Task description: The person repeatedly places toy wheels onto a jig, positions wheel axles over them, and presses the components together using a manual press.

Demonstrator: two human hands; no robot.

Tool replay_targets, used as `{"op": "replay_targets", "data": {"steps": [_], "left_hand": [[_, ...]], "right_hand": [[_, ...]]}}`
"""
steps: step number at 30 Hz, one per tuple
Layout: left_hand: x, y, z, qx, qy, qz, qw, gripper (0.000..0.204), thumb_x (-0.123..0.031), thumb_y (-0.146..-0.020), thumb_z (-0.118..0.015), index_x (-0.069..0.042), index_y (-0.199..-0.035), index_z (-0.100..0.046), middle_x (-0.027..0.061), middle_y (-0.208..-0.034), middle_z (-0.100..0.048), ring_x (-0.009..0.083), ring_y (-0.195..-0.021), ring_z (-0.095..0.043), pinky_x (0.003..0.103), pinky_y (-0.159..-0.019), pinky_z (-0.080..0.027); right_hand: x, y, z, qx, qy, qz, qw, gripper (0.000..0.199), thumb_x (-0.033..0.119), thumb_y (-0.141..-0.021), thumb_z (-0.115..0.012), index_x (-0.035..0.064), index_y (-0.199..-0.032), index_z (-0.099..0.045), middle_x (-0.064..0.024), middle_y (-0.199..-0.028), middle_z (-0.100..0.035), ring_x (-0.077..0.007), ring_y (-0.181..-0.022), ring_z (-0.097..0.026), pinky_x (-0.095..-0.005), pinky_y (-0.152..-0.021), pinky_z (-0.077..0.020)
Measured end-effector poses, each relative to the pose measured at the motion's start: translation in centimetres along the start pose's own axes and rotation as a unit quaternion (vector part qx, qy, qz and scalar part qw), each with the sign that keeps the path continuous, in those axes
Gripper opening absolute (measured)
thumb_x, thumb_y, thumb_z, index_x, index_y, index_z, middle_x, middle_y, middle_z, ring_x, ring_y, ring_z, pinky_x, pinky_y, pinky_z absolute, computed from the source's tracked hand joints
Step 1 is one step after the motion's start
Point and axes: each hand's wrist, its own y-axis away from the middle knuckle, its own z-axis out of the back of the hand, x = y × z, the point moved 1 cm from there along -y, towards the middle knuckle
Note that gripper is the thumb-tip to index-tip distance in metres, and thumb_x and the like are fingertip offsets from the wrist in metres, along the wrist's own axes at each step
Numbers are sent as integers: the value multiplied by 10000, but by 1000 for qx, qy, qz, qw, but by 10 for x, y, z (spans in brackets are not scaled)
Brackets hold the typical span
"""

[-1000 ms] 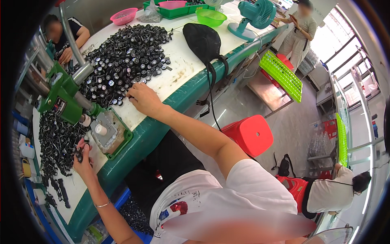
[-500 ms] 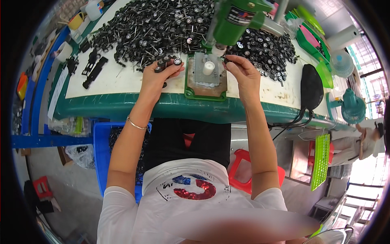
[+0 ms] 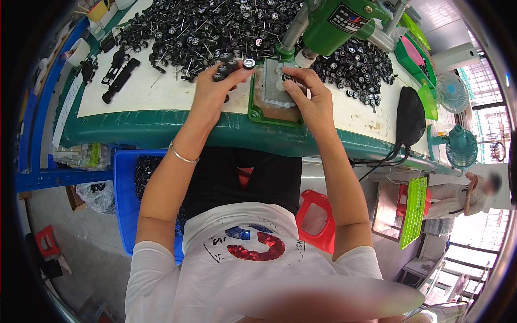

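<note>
**Fingers on small wheels at the green press**

Fingers (image 3: pixel 223 75) of the left hand (image 3: pixel 212 94) clench a cluster of small black toy wheels (image 3: pixel 232 64), round, rubbery-looking, some with shiny silver hubs; the cluster sits at the fingertips just above the table (image 3: pixel 161 97) surface, left of the press base. Right hand (image 3: pixel 312 99) fingers pinch one small wheel piece (image 3: pixel 287 78) with a pale centre, held over the grey metal plate (image 3: pixel 272 89) inside the green base frame, right under the press.

Green press (image 3: pixel 344 19): glossy painted metal body, cylindrical steel column down to the plate.

Behind the hands, a big loose pile of wheels on thin metal axles (image 3: pixel 215 24), matte black with glints, spread over the white table top. More wheels (image 3: pixel 358 67) heaped right of the press. Table edge is green, rounded, padded-looking. Black flat plastic chassis parts (image 3: pixel 118 72) lie far left on the table. Black cap-like fabric thing (image 3: pixel 410 116) on the right end. Thin silver bracelet (image 3: pixel 182 155) on the left wrist. Blue plastic crate (image 3: pixel 125 194) under the table, red plastic stool (image 3: pixel 316 218) below.
</note>
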Motion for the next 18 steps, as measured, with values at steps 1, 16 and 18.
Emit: {"op": "replay_targets", "data": {"steps": [1, 16, 18], "left_hand": [[-2, 0, -6, -2, 1, -1, 1000, 262, -188, -754, -787, -15, -925, -689, 20, -806, -665, 67, -714, -562, 212, -636, -409], [-11, -6, -63, 115, -32, -31, 992, 193, -168, -769, -771, -37, -895, -708, -19, -719, -637, 29, -613, -527, 199, -570, -410], [-11, -7, -69, 105, 1, -30, 994, 200, -150, -764, -775, -23, -899, -701, -11, -736, -643, 41, -632, -540, 207, -583, -426]], "right_hand": [[1, -1, 2, 10, 39, 11, 999, 252, 113, -852, -667, 33, -1092, -660, -28, -1033, -591, -127, -893, -564, -256, -816, -454], [16, -23, 66, -80, -89, 20, 993, 405, 82, -887, -634, 26, -1277, -544, -55, -1079, -638, -114, -978, -592, -253, -839, -480], [28, -38, 86, -107, -115, 16, 987, 389, 75, -892, -616, 17, -1271, -552, -56, -1065, -637, -129, -1008, -594, -244, -820, -489]]}}
